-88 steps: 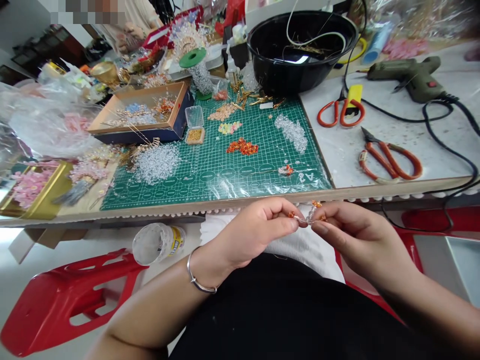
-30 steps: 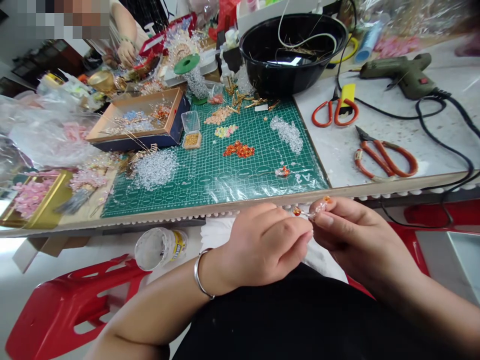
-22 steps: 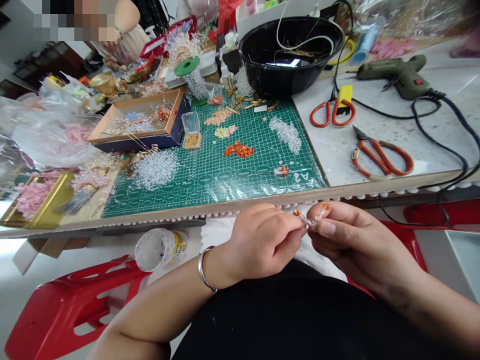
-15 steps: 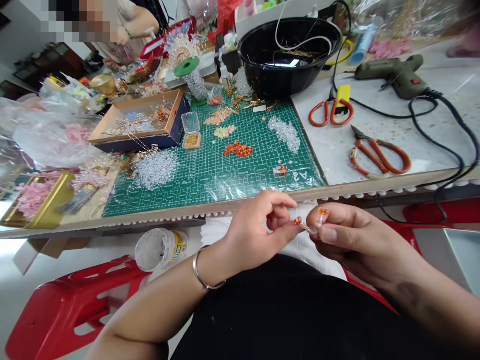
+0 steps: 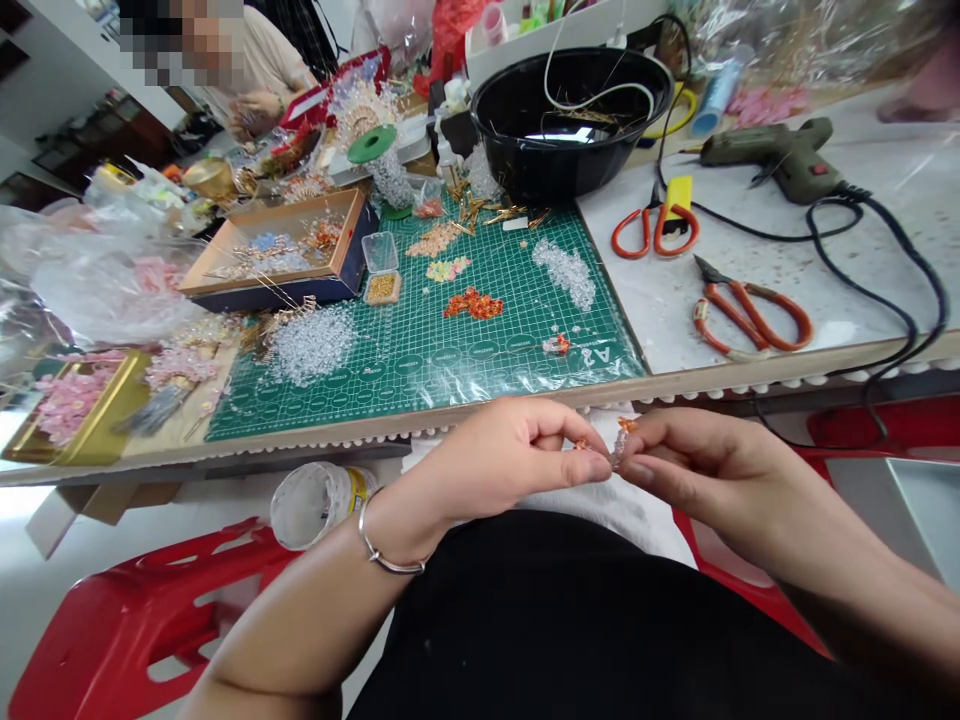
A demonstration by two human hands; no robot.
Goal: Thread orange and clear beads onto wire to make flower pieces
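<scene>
Between my two hands, just off the table's front edge, is a small beaded piece with clear beads and orange flower-shaped bits. My left hand, with a silver bangle at the wrist, pinches one end; an orange bit shows between its thumb and fingers. My right hand pinches the other end between thumb and forefinger, with an orange bit above the fingertips. The fingers partly hide the piece. On the green cutting mat lie orange flower beads, clear beads and a similar small beaded piece.
Red-handled pliers, red-handled snips and a glue gun lie at the right. A black basin stands behind the mat. At the left are an open box and a bead heap. Another person sits across.
My hands have come closer together. The left fingertips now pinch the beaded piece beside the right fingertips, and the left thumb has moved right. The view has shifted slightly.
</scene>
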